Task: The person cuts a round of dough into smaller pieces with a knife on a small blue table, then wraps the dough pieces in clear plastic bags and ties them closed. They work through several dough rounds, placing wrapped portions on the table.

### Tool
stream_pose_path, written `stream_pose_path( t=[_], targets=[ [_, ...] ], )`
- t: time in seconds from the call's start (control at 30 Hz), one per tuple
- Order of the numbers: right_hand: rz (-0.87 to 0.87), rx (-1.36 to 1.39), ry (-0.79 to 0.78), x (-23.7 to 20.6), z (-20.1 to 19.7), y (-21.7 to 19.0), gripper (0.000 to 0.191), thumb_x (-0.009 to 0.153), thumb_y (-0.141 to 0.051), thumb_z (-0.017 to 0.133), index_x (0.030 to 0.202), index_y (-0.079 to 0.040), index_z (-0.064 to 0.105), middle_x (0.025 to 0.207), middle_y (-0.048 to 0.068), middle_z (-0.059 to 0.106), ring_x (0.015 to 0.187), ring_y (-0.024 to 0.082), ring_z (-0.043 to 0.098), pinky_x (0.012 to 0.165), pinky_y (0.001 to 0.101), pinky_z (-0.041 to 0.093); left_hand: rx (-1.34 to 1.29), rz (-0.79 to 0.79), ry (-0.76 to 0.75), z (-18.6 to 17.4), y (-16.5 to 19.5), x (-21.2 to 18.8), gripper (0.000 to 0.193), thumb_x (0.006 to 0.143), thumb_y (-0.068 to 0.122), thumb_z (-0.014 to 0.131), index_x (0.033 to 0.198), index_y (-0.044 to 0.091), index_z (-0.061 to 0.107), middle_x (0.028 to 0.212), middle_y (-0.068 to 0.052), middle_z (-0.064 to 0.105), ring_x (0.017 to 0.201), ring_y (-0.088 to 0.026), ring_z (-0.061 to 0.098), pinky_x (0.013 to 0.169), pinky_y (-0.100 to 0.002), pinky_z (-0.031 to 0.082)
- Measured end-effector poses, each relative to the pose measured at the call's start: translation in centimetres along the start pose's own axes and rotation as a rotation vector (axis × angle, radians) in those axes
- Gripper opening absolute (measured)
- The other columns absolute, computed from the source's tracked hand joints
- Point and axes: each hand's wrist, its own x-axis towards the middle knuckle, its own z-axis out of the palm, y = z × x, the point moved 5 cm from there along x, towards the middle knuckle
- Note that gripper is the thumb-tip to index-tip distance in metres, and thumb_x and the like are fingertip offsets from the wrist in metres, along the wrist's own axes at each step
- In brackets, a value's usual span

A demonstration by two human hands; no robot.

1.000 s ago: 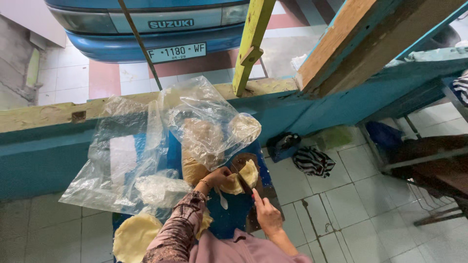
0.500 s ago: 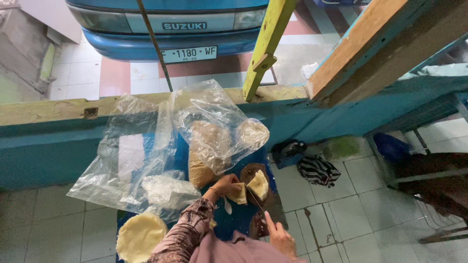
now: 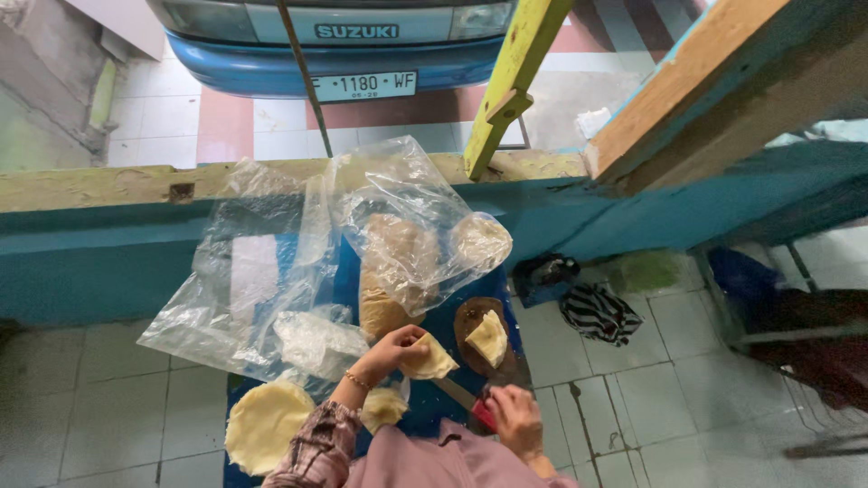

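Observation:
My left hand (image 3: pixel 391 348) pinches a folded piece of pale yellow dough (image 3: pixel 432 361) over the blue table top (image 3: pixel 434 408). My right hand (image 3: pixel 513 417) rests lower right, closed around a red-handled tool (image 3: pixel 482 414) whose working end I cannot make out. A second wedge of dough (image 3: pixel 488 337) lies on a small round brown board (image 3: pixel 472 348) just right of the left hand. A flat round sheet of dough (image 3: pixel 263 425) lies at the lower left, and a smaller lump of dough (image 3: pixel 383 407) sits below my left wrist.
Crumpled clear plastic bags (image 3: pixel 298 262) cover the far half of the table, one holding brownish filling (image 3: pixel 393 271). Behind runs a teal wall ledge (image 3: pixel 90 244), with a blue car (image 3: pixel 344 36) beyond. A green post (image 3: pixel 511 86), wooden beam (image 3: pixel 723 81) and striped cloth (image 3: pixel 597 312) stand right.
My left hand has lifted a dough piece off the brown board toward the left. My right hand has dropped toward the table's near edge, onto the red-handled tool.

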Motion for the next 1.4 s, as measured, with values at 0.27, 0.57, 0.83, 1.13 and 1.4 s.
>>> stream_pose_path(
  t=[0.27,0.57,0.83,1.13,1.4],
  targets=[
    [0.41,0.136,-0.33,13.7,3.4,3.6,0.087,0.076,-0.053,0.085,0.139,-0.002,0.052,0.128,0.023,0.055,0.119,0.041,0.055,0.098,0.047,0.047,-0.069,0.102,0.247,-3.1,-1.4,-3.7,0.034,0.089,0.016,0.074,0.119,0.005,0.06,0.106,-0.007,0.073,0.097,-0.015,0.069,0.085,-0.033,0.057],
    [0.443,0.159,-0.393,15.2,3.2,2.3,0.076,0.064,-0.046,0.091,0.124,-0.006,0.066,0.116,0.016,0.066,0.108,0.032,0.066,0.093,0.0419,0.053,0.672,0.129,0.488,-1.5,0.6,-1.9,0.034,0.085,0.023,0.07,0.115,0.005,0.069,0.107,-0.021,0.074,0.104,-0.035,0.071,0.09,-0.041,0.056],
    [0.408,0.441,-0.361,15.2,3.8,0.8,0.063,0.064,-0.023,0.096,0.112,-0.002,0.062,0.101,0.013,0.072,0.092,0.023,0.07,0.083,0.0366,0.058,0.911,0.057,0.601,-1.5,0.7,-1.7,0.027,0.086,0.022,0.066,0.107,0.005,0.066,0.103,-0.025,0.07,0.099,-0.044,0.066,0.088,-0.051,0.053],
    [0.587,1.238,-0.692,16.4,10.2,-6.4,0.054,0.082,-0.008,0.071,0.133,-0.004,0.051,0.109,0.009,0.068,0.101,0.022,0.066,0.088,0.0363,0.055,0.911,0.603,0.965,-2.1,2.6,-13.5,0.016,0.093,0.011,0.065,0.107,0.013,0.07,0.098,-0.013,0.072,0.094,-0.032,0.069,0.08,-0.043,0.056],
    [-0.059,0.129,-0.422,16.0,10.5,-8.4,0.069,0.08,-0.015,0.072,0.142,-0.002,0.045,0.133,0.026,0.052,0.121,0.044,0.053,0.097,0.0481,0.049,0.801,-0.251,1.071,-17.3,-4.9,-26.4,0.097,0.062,0.038,0.093,0.139,0.001,0.048,0.132,-0.024,0.054,0.122,-0.039,0.054,0.102,-0.046,0.047]
  ],
)
